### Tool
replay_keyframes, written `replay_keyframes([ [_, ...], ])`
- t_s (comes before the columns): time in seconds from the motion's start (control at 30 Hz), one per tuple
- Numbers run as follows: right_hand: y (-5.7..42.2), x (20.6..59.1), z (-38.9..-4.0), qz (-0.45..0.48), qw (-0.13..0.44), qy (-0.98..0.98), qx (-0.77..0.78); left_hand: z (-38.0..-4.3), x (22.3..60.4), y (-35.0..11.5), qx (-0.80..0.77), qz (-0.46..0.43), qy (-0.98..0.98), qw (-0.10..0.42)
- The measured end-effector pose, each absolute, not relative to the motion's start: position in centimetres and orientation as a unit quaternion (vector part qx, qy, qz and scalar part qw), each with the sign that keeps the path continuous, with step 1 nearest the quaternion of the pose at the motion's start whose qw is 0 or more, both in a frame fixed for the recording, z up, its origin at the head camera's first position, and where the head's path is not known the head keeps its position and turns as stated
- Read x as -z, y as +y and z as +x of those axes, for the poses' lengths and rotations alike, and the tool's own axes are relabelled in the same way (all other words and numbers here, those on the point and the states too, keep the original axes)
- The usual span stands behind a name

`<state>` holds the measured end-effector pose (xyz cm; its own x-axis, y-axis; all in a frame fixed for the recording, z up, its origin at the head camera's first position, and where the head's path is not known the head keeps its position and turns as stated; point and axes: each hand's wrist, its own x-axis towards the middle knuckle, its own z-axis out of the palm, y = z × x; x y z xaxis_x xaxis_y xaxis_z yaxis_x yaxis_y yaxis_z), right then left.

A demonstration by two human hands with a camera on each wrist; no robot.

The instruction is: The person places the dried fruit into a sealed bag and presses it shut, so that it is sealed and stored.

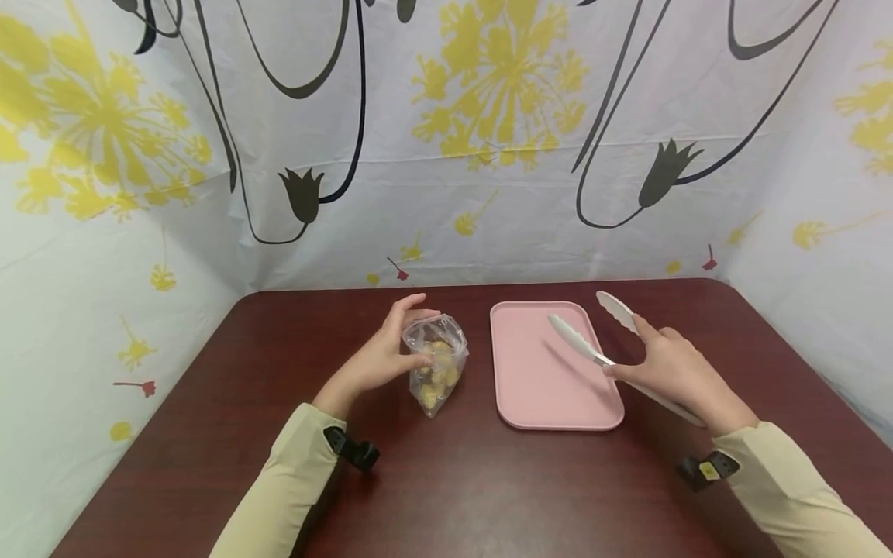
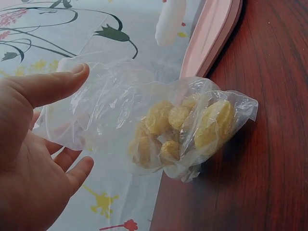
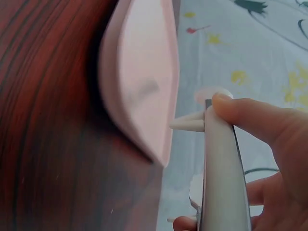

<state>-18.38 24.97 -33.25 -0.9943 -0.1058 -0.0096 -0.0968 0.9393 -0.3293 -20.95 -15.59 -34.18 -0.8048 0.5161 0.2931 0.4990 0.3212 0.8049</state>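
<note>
My left hand [image 1: 380,353] holds a clear plastic bag [image 1: 455,335] near its mouth, thumb in front and fingers behind. Several yellow, lumpy food pieces [image 2: 159,118] are gathered in the bag's lower end. On the other side, my right hand [image 1: 677,372] grips a pair of tongs [image 1: 575,337] with white scalloped tips, thumb on one arm and fingers on the other. The tong arms stand spread apart with nothing between them. One tip is over the pink tray [image 1: 537,399]; the other points past the tray's right edge.
The pink tray lies on a dark reddish-brown table [image 1: 488,496], to the right of the bag. A white cloth [image 1: 432,194] with yellow and dark flower prints hangs behind the table and along both sides. Each wrist wears a black strap.
</note>
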Motion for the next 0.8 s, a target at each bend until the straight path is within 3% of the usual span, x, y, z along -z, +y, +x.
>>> replay_keyframes([
  [0.4,27.8,34.8,-20.3,0.026,0.036,0.986,0.161,-20.5,34.3,-15.9,-0.457,0.296,0.839,0.014],
  [0.8,27.9,35.4,-21.6,0.038,0.067,0.987,0.14,-19.2,34.9,-14.8,-0.409,0.262,0.873,-0.031],
])
